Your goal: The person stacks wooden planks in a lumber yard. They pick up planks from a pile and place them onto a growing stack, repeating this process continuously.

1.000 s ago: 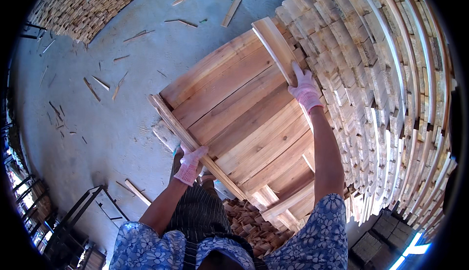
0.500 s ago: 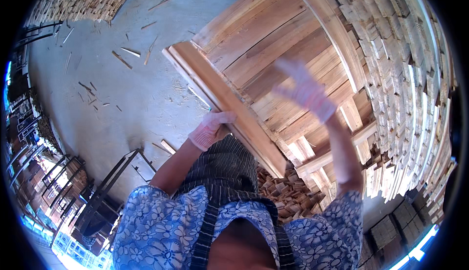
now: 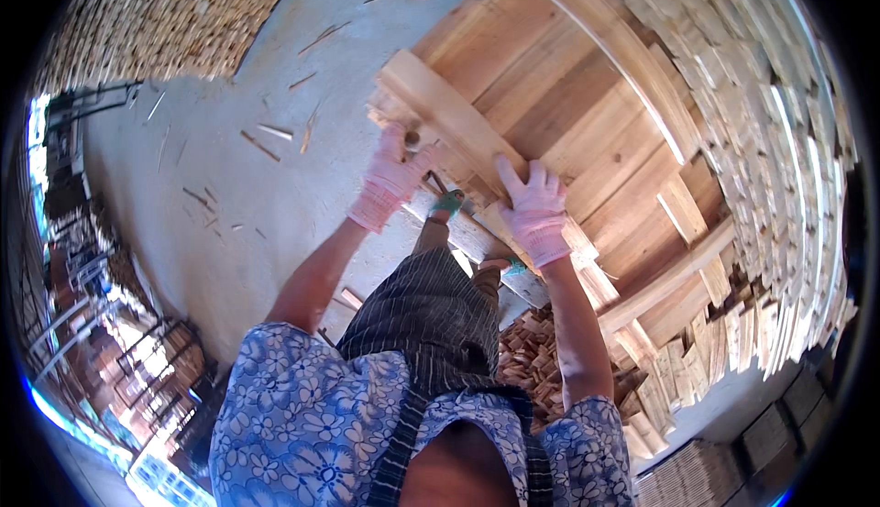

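A pale wooden board (image 3: 449, 104) lies along the near edge of a stack of flat planks (image 3: 587, 131). My left hand (image 3: 390, 177), in a pinkish-white work glove, is beside the board's left part, with thumb and fingers spread at the stack's near side. Whether its fingertips touch the wood I cannot tell. My right hand (image 3: 536, 204), gloved alike, rests with parted fingers at the board's right end. Its fingertips reach onto the planks.
A tall wall of stacked wood strips (image 3: 761, 149) rises on the right. Another strip stack (image 3: 174, 16) stands far left. Wood splinters (image 3: 261, 145) litter the grey floor (image 3: 183, 250). Short offcuts (image 3: 532, 351) are heaped near my apron. Metal frames (image 3: 137, 369) stand at the left.
The board my left hand held at a slant has come down onto the stack's edge. My left hand has let go of it. My right hand has dropped from above the planks to the board's end.
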A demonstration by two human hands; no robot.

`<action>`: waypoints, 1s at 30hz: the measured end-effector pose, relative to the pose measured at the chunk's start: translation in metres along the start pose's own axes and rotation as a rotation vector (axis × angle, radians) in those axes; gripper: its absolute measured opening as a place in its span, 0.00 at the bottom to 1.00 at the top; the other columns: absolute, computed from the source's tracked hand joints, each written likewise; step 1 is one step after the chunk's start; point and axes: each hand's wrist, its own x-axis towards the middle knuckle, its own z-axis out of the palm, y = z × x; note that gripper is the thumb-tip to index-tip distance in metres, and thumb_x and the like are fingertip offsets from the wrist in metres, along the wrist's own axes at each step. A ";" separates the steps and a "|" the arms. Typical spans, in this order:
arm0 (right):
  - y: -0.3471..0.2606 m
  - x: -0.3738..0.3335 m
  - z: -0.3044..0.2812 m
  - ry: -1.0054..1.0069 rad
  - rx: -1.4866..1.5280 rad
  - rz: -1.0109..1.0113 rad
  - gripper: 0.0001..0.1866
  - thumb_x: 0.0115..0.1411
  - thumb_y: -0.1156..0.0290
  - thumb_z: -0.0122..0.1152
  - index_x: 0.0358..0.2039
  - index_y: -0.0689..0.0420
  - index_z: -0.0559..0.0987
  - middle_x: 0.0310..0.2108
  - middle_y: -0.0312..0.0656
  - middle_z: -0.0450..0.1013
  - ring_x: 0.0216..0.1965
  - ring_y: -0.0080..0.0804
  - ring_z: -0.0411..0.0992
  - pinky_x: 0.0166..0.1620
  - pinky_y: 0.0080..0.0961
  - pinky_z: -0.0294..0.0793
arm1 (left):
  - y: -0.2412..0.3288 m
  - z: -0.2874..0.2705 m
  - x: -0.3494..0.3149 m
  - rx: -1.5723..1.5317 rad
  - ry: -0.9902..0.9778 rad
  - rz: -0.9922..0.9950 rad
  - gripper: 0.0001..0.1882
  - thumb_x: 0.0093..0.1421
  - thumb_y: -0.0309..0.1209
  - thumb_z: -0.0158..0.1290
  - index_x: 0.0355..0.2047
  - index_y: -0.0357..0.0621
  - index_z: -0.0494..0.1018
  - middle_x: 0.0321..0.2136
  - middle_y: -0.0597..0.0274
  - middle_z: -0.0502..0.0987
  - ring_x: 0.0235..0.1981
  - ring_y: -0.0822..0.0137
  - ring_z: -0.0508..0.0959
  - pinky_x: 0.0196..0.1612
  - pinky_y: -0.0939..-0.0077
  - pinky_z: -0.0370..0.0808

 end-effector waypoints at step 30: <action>0.160 -0.202 -0.004 0.466 0.794 1.024 0.31 0.66 0.59 0.57 0.69 0.40 0.66 0.58 0.62 0.66 0.59 0.61 0.68 0.61 0.46 0.71 | 0.132 0.161 0.220 1.122 -0.227 0.803 0.36 0.70 0.50 0.51 0.70 0.40 0.61 0.68 0.41 0.65 0.68 0.45 0.66 0.69 0.59 0.63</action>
